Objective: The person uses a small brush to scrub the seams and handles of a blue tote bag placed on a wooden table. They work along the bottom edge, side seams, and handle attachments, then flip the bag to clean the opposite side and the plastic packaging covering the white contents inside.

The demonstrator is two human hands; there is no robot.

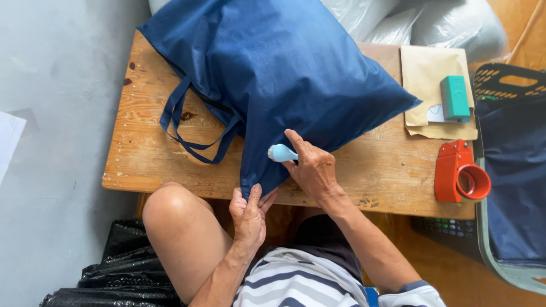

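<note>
Left hand (248,211), at 6 o'clock, is pinched shut on the lower corner of the blue bag (284,68) at the table's (392,170) near edge. Right hand (311,167), just beyond at 5 o'clock from centre, is closed around a light blue tool (281,152) whose tip touches the bag. The bag fills the table centre toward 12 o'clock. At 3 o'clock: red tape dispenser (460,173); beyond it, brown envelopes (435,91) bearing a green block (455,97).

Bag (284,62) on table (387,170) — envelopes (426,74), tape dispenser (458,170) right of it, basket (512,170) beyond.
</note>
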